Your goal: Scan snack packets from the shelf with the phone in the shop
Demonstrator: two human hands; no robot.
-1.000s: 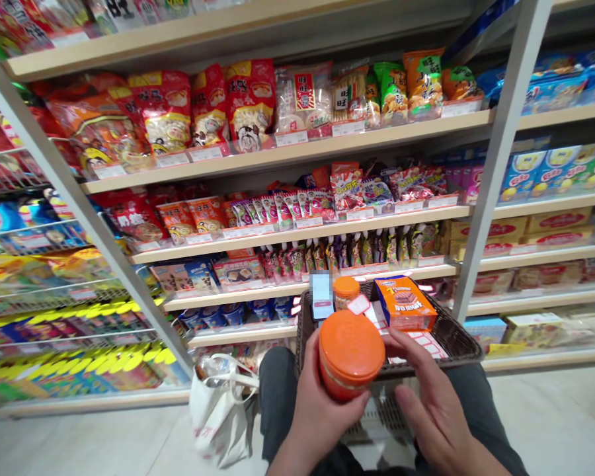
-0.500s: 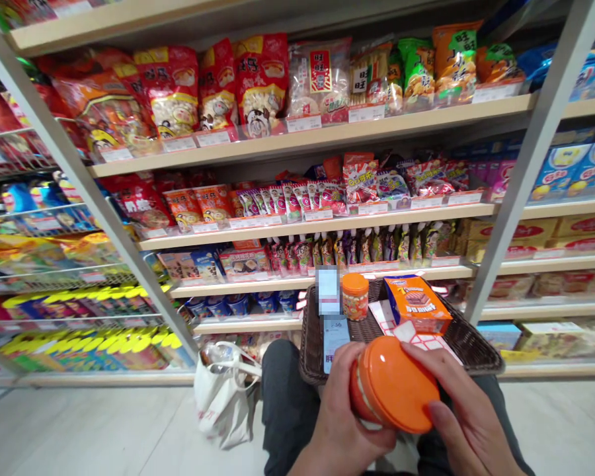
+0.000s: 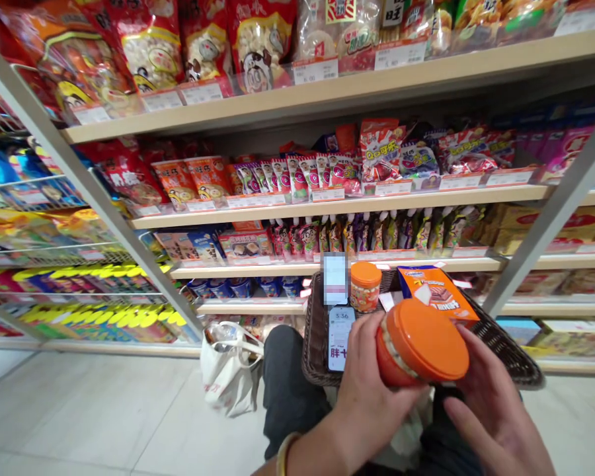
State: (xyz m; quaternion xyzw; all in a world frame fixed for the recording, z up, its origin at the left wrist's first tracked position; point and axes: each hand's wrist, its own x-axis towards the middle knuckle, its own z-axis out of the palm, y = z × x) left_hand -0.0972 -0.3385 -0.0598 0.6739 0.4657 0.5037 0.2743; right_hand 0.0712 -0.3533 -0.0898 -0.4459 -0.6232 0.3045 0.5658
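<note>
My left hand is wrapped around a jar with an orange screw lid, tilted so that its lid faces me. My right hand is beside the jar's right side, thumb off the lid and fingers spread; whether its fingertips touch the jar is hard to tell. Beyond the hands, a brown woven basket rests across my knees. It holds a second orange-lidded jar, an orange biscuit box and a phone with a lit screen. The held jar partly covers the box.
Store shelves full of packaged snacks stand in front of me, with a metal upright at the right. A white cloth bag stands on the tiled floor left of my leg.
My right hand's thumb has come off the lid and its fingers have moved down the jar's right side. The jar and both hands have shifted rightward in view, and the shelves appear closer.
</note>
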